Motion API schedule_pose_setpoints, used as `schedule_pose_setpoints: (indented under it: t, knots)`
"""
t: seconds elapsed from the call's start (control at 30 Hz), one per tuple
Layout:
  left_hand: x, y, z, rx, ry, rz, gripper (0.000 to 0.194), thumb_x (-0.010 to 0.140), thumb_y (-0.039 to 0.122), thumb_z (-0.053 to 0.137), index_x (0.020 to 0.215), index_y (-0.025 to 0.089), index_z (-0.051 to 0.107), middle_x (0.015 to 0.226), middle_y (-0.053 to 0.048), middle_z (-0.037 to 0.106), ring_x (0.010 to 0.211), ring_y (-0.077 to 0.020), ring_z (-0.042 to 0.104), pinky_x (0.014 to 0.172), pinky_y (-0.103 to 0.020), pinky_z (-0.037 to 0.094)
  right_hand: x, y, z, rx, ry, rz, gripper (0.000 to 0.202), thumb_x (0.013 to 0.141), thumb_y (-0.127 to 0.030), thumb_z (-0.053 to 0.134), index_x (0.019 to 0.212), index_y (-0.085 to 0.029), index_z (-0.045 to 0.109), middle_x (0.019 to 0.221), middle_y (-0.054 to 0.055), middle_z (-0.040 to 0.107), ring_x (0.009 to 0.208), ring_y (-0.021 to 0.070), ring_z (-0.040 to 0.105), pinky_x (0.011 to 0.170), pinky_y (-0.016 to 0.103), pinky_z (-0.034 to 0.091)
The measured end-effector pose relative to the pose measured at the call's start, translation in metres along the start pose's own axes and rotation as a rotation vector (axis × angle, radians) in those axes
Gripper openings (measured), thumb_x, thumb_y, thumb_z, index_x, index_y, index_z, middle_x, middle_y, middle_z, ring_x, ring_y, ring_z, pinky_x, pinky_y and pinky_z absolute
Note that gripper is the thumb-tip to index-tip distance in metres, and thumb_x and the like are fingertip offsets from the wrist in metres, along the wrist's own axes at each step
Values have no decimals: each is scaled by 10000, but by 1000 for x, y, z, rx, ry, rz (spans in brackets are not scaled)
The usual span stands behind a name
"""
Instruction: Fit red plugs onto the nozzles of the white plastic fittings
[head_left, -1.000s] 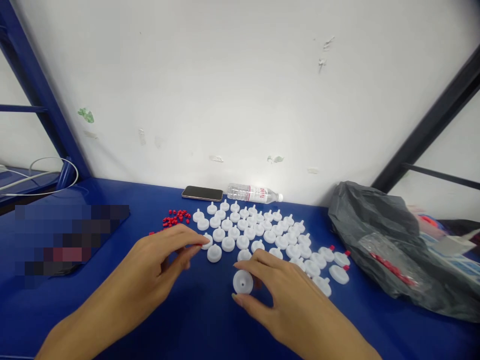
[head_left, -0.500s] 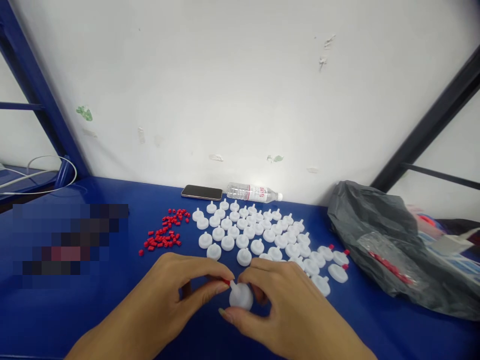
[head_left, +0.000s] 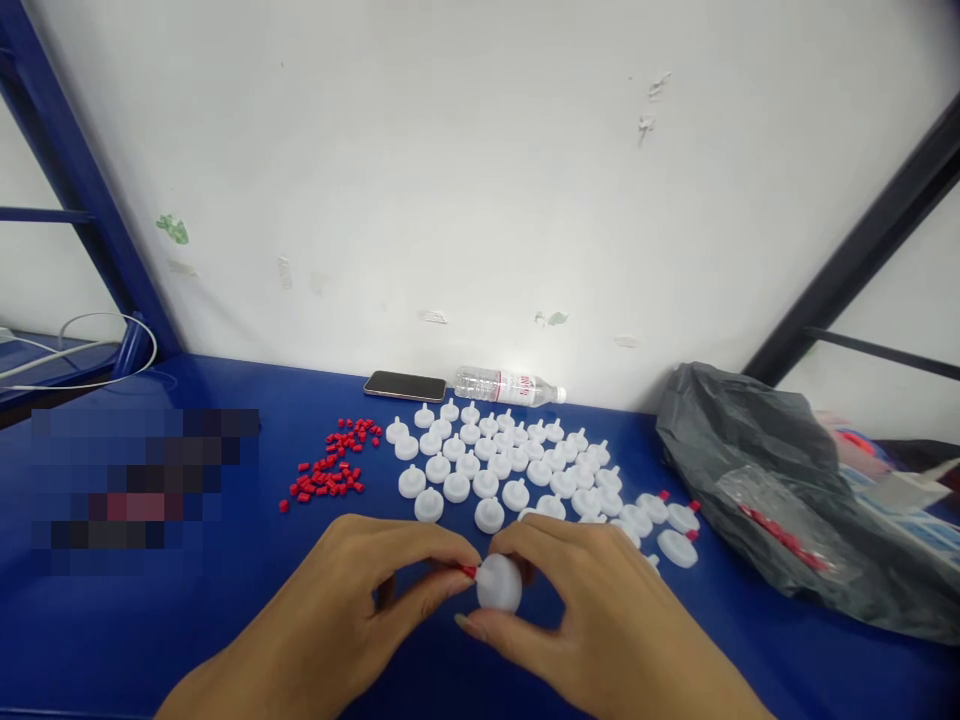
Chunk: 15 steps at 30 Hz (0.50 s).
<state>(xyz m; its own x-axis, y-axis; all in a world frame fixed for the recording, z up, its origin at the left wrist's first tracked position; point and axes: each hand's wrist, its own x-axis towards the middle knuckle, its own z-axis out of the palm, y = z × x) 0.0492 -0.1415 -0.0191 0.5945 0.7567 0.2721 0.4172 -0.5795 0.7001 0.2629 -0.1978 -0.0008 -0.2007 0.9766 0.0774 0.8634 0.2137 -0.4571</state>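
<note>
Between the hands, a round white plastic piece (head_left: 501, 586) tilts its stem leftward. The right hand (head_left: 551, 590) curls around it; the left hand (head_left: 405, 575) pinches a small red cap (head_left: 469, 572) tightly at the stem.

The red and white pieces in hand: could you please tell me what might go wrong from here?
The red piece, pinched in the left hand, could slip out. The white piece in the right hand might tilt out of line. Nearby white parts could be knocked by that hand.

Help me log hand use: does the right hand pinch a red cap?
No, the left hand pinches the red cap, while the right hand holds a round white piece.
</note>
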Motion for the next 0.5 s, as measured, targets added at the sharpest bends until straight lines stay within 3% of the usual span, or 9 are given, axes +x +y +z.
schedule_pose_setpoints:
  t: [0.17, 0.37, 0.5]
  knots:
    - [0, -1, 2, 12, 41, 40, 159, 985, 315, 651, 1013, 332, 806, 917, 81, 828, 643, -93, 695, 581, -172, 494, -3, 7, 3, -34, 98, -70, 247, 887, -521, 806, 989, -303, 748, 932, -36, 776, 884, 239, 732, 804, 344, 464]
    - [1, -7, 1, 61, 68, 154, 110, 972, 257, 692, 1034, 312, 765, 911, 105, 803, 694, -66, 709, 614, -137, 495, -3, 10, 6, -75, 302, -249, 354, 832, -401, 891, 1129, -290, 732, 823, -73, 784, 623, 176, 724, 574, 281, 455]
    - [1, -12, 4, 130, 66, 213, 128, 1028, 247, 617, 1041, 289, 737, 907, 89, 790, 752, -83, 733, 680, -160, 514, -1, 11, 6, -77, 370, -328, 334, 907, -426, 820, 1178, -266, 711, 814, -63, 794, 581, 162, 714, 553, 275, 453]
